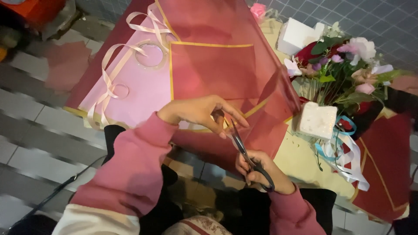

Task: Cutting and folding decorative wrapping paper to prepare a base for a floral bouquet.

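Right hand [260, 171] closed through black-handled scissors [247, 156], blades at edge of sheer red gold-bordered wrapping sheet [217, 69], left hand [198, 111] fingertips pinching the sheet just beside the blades

left hand [198, 112] fingers pinched, right hand [260, 170] fisted, grip closed

right hand [261, 170] gripping scissors [248, 156], apparently cutting red wrap [217, 69]

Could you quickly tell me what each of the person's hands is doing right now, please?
Left hand: closed, pinching the edge of the red wrapping sheet.
Right hand: closed through the handles of the black scissors, blades at the sheet's edge.
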